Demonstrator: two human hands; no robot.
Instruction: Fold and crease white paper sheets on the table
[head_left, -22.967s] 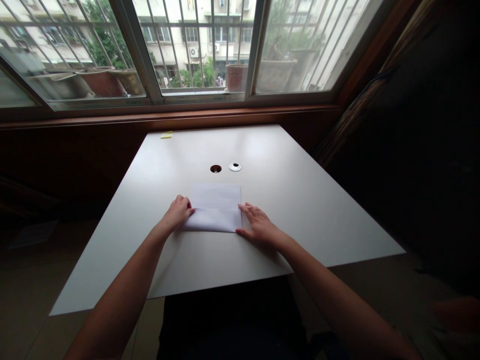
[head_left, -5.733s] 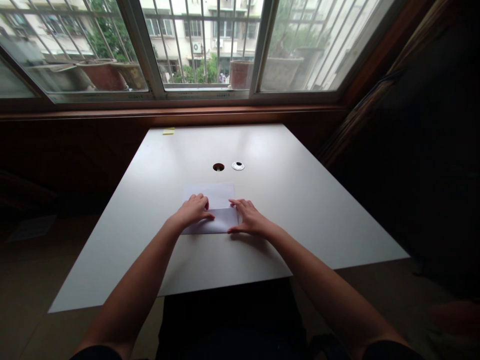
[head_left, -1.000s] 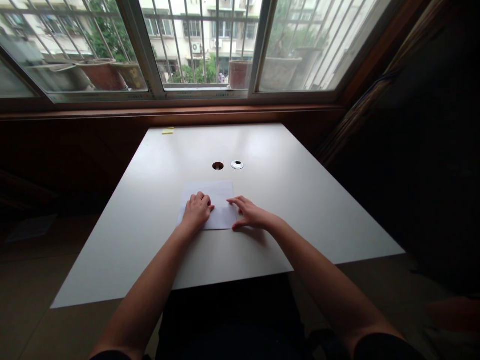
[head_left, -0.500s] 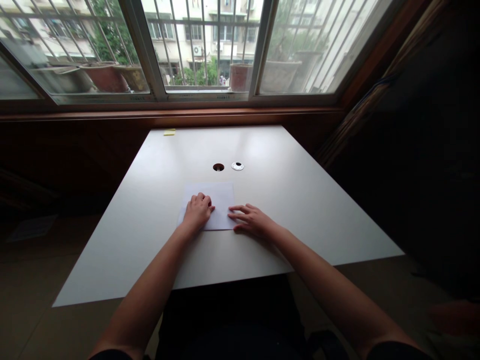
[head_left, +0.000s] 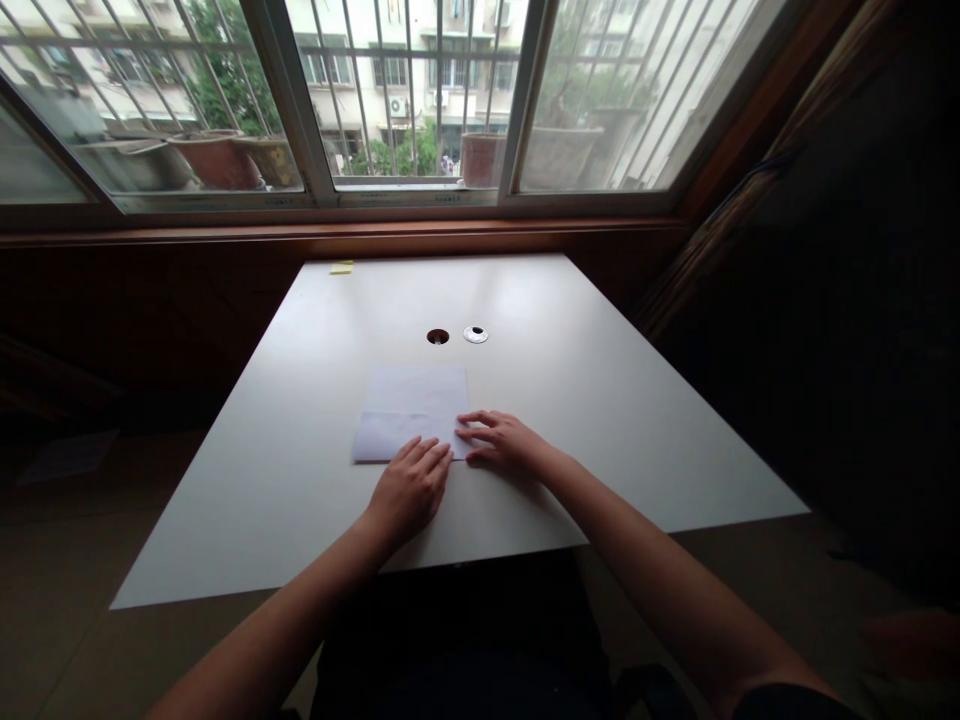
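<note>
A sheet of white paper [head_left: 409,405] lies on the white table [head_left: 570,400], with a faint crease running across it. My left hand [head_left: 412,482] rests at the paper's near edge, its fingers stretched out and the fingertips over the sheet. At the paper's right edge, my right hand [head_left: 504,440] has its fingers spread, the tips touching the sheet. Neither hand grips anything.
Beyond the paper, a round hole [head_left: 438,337] opens in the tabletop, with a round silvery cover [head_left: 475,335] beside it. A yellow sticky note [head_left: 342,267] is at the far left corner. Behind the table is a barred window [head_left: 412,100] with flowerpots outside.
My left hand has moved from the middle of the paper toward me and slightly right, to its near edge, and its bent fingers have straightened. My right hand has stayed in place.
</note>
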